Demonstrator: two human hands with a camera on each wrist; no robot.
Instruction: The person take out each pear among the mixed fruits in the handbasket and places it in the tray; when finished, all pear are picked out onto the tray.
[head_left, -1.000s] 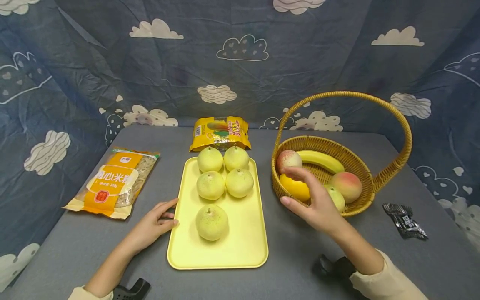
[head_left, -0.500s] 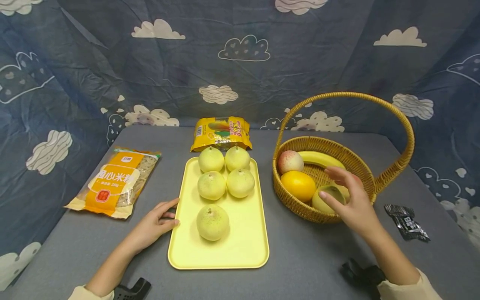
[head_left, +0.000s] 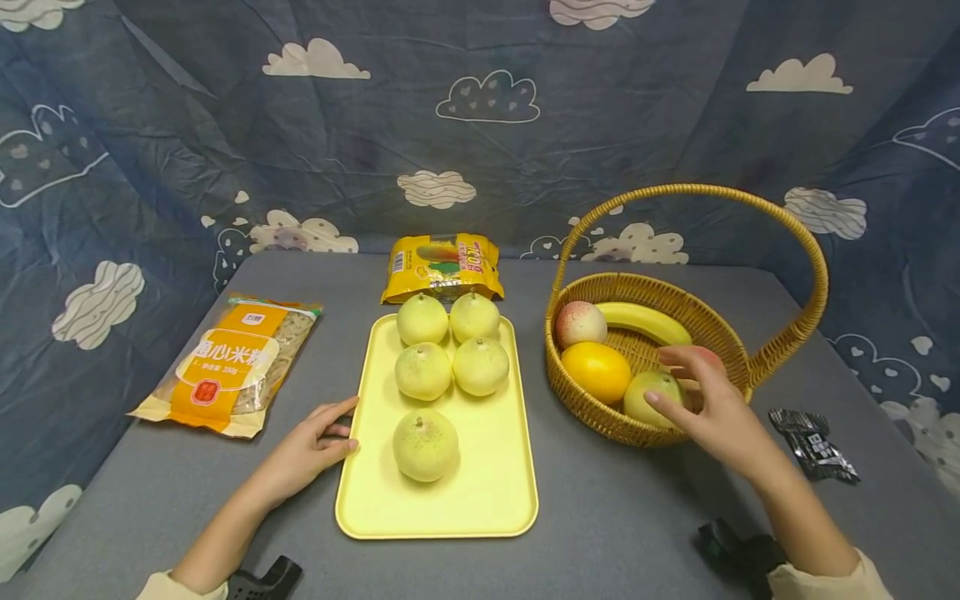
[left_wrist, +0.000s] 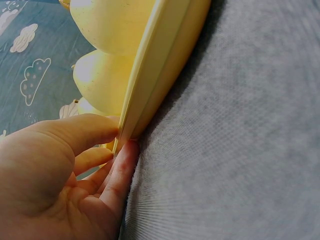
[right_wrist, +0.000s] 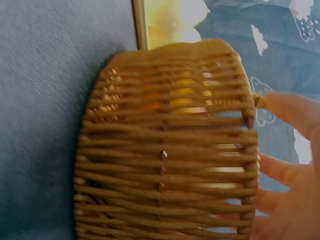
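Observation:
A pale yellow tray (head_left: 480, 500) carries several round, pear-like yellow-green fruits (head_left: 425, 445). My left hand (head_left: 300, 454) holds its left rim; the left wrist view has the thumb (left_wrist: 95, 131) at the rim's upper edge and a finger low against its outer side. Over the near right part of a wicker basket (head_left: 600, 425), my right hand (head_left: 716, 417) has thumb and fingers spread about another yellow-green fruit (head_left: 647, 404); contact cannot be made out. A peach (head_left: 708, 358) lies mostly behind that hand. The basket wall (right_wrist: 165, 145) hides the fruit in the right wrist view.
Also in the basket are a reddish-white peach (head_left: 581, 323), a banana (head_left: 645, 321) and an orange-yellow fruit (head_left: 597, 372). Its tall handle (head_left: 693, 190) arches overhead. Around lie a noodle packet (head_left: 225, 367), a yellow packet (head_left: 442, 265) and a black wrapper (head_left: 813, 446).
My right hand has moved rightward inside the basket, from above the orange-yellow fruit to the yellow-green one. The left hand and the tray have stayed put.

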